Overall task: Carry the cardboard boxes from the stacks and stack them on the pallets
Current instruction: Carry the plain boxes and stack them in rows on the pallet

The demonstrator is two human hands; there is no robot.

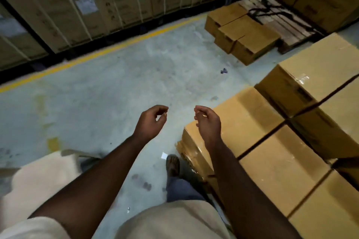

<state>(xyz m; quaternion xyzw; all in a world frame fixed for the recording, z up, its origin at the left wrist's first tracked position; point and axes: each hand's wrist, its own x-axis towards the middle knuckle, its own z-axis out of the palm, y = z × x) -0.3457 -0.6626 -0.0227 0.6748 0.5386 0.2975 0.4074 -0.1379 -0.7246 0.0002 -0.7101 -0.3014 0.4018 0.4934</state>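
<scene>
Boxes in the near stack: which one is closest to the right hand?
The front-left corner box, directly under the right hand; its neighbours lie farther right and back.

A pale beige short-sleeved shirt (171, 221) is worn, its loose sleeve (38, 178) ending above the elbow, so both forearms are left bare. Blue-grey trousers (178, 190) are seen below the shirt hem, and a dark brown open sandal (172, 165) is worn on one foot.

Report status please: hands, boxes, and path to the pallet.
Left hand and right hand empty, fingers loosely curled. Stack beside right hand. Three boxes on pallet. Floor between: small debris only.
</scene>
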